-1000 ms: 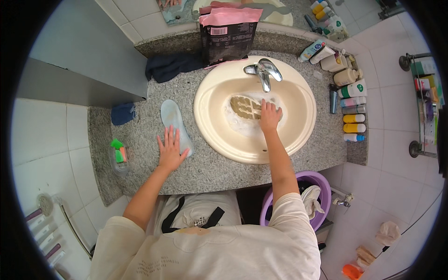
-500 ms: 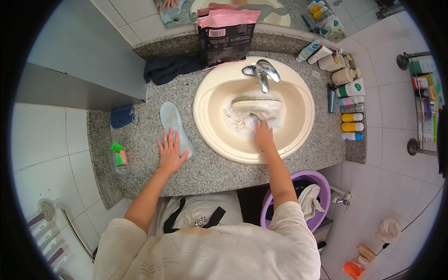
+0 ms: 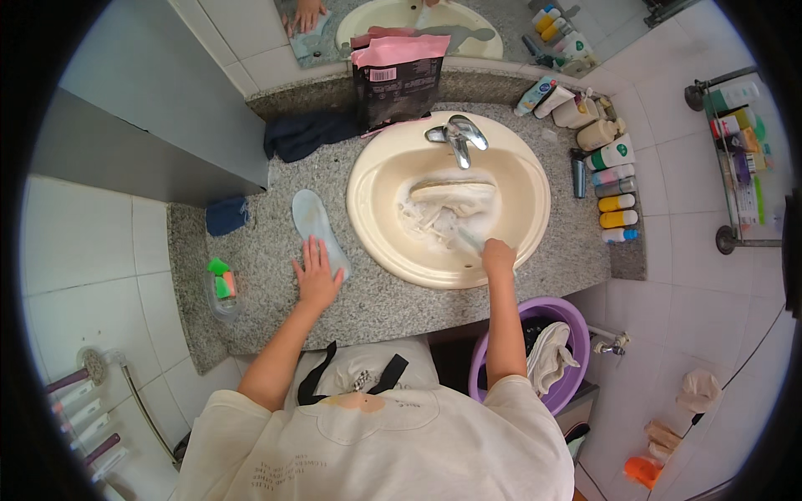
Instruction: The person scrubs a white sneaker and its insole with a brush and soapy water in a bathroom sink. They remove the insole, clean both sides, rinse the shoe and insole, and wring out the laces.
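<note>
The white shoe (image 3: 449, 204) lies soapy in the cream sink (image 3: 368, 179), under the tap (image 3: 455, 138). Your right hand (image 3: 498, 255) is closed around a brush handle (image 3: 469, 240) at the near rim, so this looks like the scrubbing step. Your left hand (image 3: 317, 271) lies flat and open on the granite table (image 3: 267, 267), fingertips on the pale insole (image 3: 313, 219). Next probably calls for firm strokes across the upper.

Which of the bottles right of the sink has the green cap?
The white bottle at the top of the row, lying just above the pink-and-grey one. The two below that are yellow and orange.
</note>
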A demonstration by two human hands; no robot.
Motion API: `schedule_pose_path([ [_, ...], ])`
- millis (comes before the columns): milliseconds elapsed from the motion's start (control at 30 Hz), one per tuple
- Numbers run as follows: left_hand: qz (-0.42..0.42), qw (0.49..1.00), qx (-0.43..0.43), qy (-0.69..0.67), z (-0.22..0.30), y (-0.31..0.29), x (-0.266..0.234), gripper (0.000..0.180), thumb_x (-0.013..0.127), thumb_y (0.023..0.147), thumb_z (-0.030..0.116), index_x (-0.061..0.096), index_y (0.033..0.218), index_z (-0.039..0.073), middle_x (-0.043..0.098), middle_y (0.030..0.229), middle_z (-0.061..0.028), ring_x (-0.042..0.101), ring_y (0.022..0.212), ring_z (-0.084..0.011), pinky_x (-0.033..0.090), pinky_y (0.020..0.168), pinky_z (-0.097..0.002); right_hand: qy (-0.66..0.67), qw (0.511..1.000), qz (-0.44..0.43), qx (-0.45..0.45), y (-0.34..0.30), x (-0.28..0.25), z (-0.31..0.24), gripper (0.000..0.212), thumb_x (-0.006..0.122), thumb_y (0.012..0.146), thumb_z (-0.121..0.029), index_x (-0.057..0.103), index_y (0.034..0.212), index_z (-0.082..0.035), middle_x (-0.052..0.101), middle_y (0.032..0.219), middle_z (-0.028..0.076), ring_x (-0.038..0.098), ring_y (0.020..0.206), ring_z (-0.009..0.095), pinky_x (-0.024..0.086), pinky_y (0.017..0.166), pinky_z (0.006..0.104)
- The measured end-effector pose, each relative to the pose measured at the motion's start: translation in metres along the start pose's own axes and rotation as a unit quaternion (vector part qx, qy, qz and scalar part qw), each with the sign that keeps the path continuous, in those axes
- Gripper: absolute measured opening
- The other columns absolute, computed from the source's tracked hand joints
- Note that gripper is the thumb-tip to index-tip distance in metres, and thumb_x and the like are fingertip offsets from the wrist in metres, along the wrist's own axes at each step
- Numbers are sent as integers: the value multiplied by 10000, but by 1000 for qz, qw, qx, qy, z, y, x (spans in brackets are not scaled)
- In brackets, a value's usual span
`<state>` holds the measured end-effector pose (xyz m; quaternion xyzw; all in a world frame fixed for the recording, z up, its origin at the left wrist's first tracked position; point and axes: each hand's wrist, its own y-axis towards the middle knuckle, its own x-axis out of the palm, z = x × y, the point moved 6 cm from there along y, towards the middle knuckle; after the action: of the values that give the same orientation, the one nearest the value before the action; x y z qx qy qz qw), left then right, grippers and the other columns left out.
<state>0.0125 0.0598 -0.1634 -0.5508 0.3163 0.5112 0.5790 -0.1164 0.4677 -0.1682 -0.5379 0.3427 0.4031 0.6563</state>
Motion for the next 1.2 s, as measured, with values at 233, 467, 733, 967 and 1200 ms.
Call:
schedule_pose_path([
  [233,-32,999,1,9,-10,2,5,879,559,861,444,115,1479,4,28,1556,-188,27,1438,-352,143,1076,-641,7,998,19,53,14,-15,6,178,577,823,-190,706,865,-76,697,888,149,678,858,313,542,707,382],
  [467,-71,997,25,-6,-10,2,-6,906,543,864,482,94,1479,-9,-7,1554,-201,3,1438,-361,95,1083,-640,97,992,36,-75,36,33,-37,170,540,824,-80,665,925,-24,680,894,163,662,858,315,543,718,377],
  [733,-119,991,50,19,11,-5,-31,1009,577,816,544,96,1452,-76,-1,1522,-288,-5,1416,-438,63,1085,-643,27,996,-33,-82,37,68,-45,454,499,878,-130,439,1310,-5,629,1053,202,653,893,319,536,748,404],
  [967,83,977,186,62,8,-5,23,585,527,842,178,385,1315,-136,340,1402,-327,313,1330,-447,302,1085,-484,126,981,-44,-143,63,88,-34,353,416,909,-141,526,1197,31,612,1093,256,614,966,396,493,825,484],
  [1200,124,944,252,172,2,-34,18,499,493,826,127,474,1250,-137,429,1351,-287,428,1256,-387,368,1040,-444,161,986,17,-28,-50,-27,-74,379,404,919,-120,536,1272,-87,642,970,249,610,909,423,477,783,493],
])
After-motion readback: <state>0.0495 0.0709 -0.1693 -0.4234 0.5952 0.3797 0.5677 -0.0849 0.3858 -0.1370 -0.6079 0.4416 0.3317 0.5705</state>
